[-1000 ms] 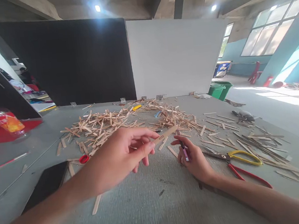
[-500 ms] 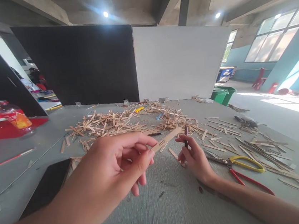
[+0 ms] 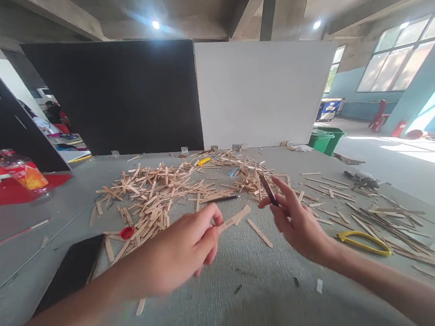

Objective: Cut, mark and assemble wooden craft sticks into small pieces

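Note:
In the head view, my left hand [image 3: 186,250] pinches one end of a flat wooden craft stick [image 3: 236,217] between thumb and fingers. A small slot shows in the stick, which points away to the right over the table. My right hand [image 3: 297,222] grips a slim, dark, pen-like tool [image 3: 268,191] that leans upward; its exact kind is unclear. The tool and the stick are apart. A pile of wooden sticks [image 3: 153,188] lies beyond my hands, and a single loose stick [image 3: 260,232] rests between them.
Scissors with a yellow handle [image 3: 364,243] lie partly hidden under my right forearm. A black phone-like slab [image 3: 71,274] and a red ring [image 3: 127,232] are on the left. A dark pen [image 3: 225,198] lies before the pile. Behind stand black [image 3: 135,99] and white panels [image 3: 260,90].
My left hand has drawn back and lowered with the stick, turning palm-down. My right hand has shifted right, its tool tilting to the left. The gap between stick and tool has widened.

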Tool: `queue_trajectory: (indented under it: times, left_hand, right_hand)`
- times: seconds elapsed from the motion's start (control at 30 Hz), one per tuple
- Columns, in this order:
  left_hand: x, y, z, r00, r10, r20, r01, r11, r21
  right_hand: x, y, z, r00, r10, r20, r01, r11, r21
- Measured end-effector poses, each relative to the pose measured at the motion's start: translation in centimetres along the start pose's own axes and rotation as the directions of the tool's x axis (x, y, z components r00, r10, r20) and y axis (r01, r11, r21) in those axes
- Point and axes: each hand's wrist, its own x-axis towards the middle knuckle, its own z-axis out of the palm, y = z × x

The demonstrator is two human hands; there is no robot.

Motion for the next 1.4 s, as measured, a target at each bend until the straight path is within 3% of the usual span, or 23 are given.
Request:
queue_trajectory:
  times: [0.1, 0.27, 0.4, 0.53, 0.67, 0.9, 1.4]
  left_hand:
    - [3.5, -2.4, 0.9, 0.953, -0.106, 0.285, 0.093, 0.994, 0.057]
    - [7.1, -4.5, 3.6, 0.901, -0.130, 0.413, 0.099, 0.990, 0.096]
    - [7.4, -4.9, 4.5, 0.897, -0.102, 0.431, 0.057, 0.992, 0.115]
    - [7.5, -5.2, 4.6, 0.896, -0.082, 0.436, 0.033, 0.992, 0.118]
    - [7.6, -5.5, 4.7, 0.893, -0.076, 0.444, 0.035, 0.994, 0.099]
    - [7.6, -5.6, 4.7, 0.882, -0.057, 0.468, 0.032, 0.998, 0.061]
    - [8.0, -6.0, 4.6, 0.865, -0.024, 0.501, 0.010, 1.000, 0.030]
  right_hand:
    - [0.7, -1.7, -2.7, 0.980, 0.026, 0.198, 0.020, 0.974, -0.227]
    - [-3.0, -1.9, -2.5, 0.903, -0.051, 0.426, 0.162, 0.959, -0.230]
    - [-6.5, -0.7, -0.9, 0.875, -0.072, 0.480, 0.202, 0.953, -0.225]
    - [-8.0, 0.8, -0.2, 0.842, -0.105, 0.529, 0.257, 0.940, -0.222]
    - [-8.2, 1.2, -0.2, 0.810, -0.156, 0.565, 0.337, 0.913, -0.231]
    - [-8.1, 0.5, -0.3, 0.814, -0.185, 0.551, 0.390, 0.876, -0.282]
    - [-7.8, 0.1, -0.4, 0.817, -0.172, 0.550, 0.387, 0.871, -0.302]
